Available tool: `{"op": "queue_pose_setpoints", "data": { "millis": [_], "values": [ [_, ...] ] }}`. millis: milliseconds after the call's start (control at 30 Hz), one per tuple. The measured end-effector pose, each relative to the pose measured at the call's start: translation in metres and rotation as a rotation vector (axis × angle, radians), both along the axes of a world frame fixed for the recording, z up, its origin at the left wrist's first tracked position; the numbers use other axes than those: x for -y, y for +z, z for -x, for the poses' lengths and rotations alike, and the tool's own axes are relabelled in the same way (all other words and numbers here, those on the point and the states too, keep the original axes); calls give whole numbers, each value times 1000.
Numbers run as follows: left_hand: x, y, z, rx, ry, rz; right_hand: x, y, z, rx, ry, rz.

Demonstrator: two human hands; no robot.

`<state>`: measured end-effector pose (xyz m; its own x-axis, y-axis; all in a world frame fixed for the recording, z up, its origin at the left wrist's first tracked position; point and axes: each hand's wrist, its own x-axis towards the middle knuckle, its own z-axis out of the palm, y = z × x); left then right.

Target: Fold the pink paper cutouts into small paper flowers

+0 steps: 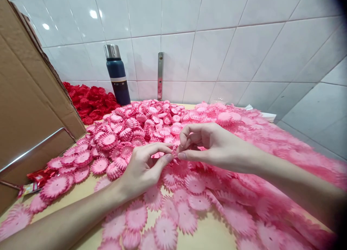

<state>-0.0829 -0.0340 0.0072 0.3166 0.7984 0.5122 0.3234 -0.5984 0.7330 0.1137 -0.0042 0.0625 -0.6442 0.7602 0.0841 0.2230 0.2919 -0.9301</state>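
Note:
Pink scalloped flower-shaped discs (166,231) with small centre holes lie over the table, loose in front and heaped behind my hands. My left hand (145,166) is at the middle, its thumb and fingertips pinched on a small pink petal piece (175,150). Close against it on the right, my right hand (207,143) has thumb and index finger together at the same piece, the other fingers curled. The fingertips nearly touch, and the piece is mostly hidden between them.
A dark blue bottle (118,76) stands at the back by the tiled wall, beside a red heap (93,101). Cardboard (32,80) rises at the left, with a red wrapper (40,176) near its foot. A metal bracket (160,76) is on the wall.

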Motion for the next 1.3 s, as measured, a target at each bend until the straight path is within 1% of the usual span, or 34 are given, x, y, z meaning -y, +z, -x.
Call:
{"op": "queue_pose_setpoints", "data": {
  "millis": [200, 367, 533, 733, 1033, 1300],
  "values": [
    [-1, -2, 0, -2, -8, -39, 1, 2, 0, 33, -13, -30],
    [1, 1, -1, -13, 0, -83, 2, 0, 2, 35, -34, -40],
    [2, 4, -2, -18, -4, -67, 3, 0, 4, 29, -36, -45],
    [1, 5, -2, -11, 3, -84, 3, 0, 3, 44, -37, -47],
    [2, 4, -1, -41, -2, -102, 3, -4, 5, 8, -72, -23],
    [2, 7, -1, -46, -2, -54, 1, -5, 3, -4, -59, -3]
  ]
}}
